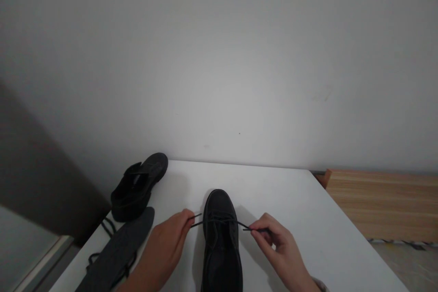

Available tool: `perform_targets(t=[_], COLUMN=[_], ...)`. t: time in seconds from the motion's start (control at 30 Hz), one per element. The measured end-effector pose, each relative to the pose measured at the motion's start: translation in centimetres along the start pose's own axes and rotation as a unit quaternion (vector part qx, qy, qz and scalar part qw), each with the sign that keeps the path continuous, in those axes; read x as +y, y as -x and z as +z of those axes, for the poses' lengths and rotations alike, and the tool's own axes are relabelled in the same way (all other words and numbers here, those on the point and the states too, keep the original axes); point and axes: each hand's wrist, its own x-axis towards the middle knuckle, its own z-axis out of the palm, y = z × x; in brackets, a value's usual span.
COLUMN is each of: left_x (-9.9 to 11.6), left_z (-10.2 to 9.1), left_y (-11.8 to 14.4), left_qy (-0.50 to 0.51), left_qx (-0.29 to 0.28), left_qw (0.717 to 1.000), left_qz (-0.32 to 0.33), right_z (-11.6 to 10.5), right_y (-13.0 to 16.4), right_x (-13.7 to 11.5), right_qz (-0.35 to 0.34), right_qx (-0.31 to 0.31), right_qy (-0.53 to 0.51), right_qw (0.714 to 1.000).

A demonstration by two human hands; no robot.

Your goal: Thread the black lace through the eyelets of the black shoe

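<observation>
A black shoe (221,205) sits on the white table with its toe pointing away from me. Its dark shoelace (241,224) runs through the front eyelets and comes out on both sides. To the left of the shoe, my left hand (173,237) pinches one lace end between thumb and fingers. On the other side, my right hand (273,239) pinches the other lace end, with a short tip sticking out toward the shoe. Both hands are apart from the shoe's body.
A second black shoe (137,187) without visible lacing stands at the table's back left. Beside it lie a dark grey insole (119,248) and a loose black lace (93,259). The white table (273,187) meets the wall behind; a wooden piece of furniture (379,200) is at the right.
</observation>
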Motion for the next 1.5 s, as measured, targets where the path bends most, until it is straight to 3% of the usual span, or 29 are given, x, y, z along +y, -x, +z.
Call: perform_targets(t=[0.1, 0.23, 0.8, 1.2, 1.4, 1.5], left_x=[0.1, 0.6, 2.2, 3.1, 2.6, 2.3], left_z=[0.7, 0.6, 0.8, 1.5, 1.8, 2.2], left_y=[0.0, 0.1, -0.6, -0.6, 0.0, 0.3], left_qy=[-0.081, -0.143, -0.203, -0.202, -0.119, -0.055], left_qx=[-0.010, -0.042, -0.074, -0.071, 0.007, 0.018], left_qw=[0.991, 0.980, 0.970, 0.971, 0.988, 0.996], left_qz=[0.105, 0.133, 0.108, 0.106, 0.096, 0.073], right_z=[0.8, 1.5, 1.3, 1.2, 1.5, 1.7], right_y=[0.3, 0.2, -0.3, -0.2, -0.2, -0.3], right_x=[-0.2, -0.4, -1.7, -1.7, -1.8, -2.2], right_qz=[-0.024, -0.036, -0.106, -0.129, -0.133, -0.161], right_qx=[-0.024, -0.031, -0.080, -0.074, -0.066, -0.052], right_qy=[0.026, 0.049, 0.146, 0.262, 0.272, 0.270], right_qw=[0.999, 0.998, 0.980, 0.953, 0.951, 0.948])
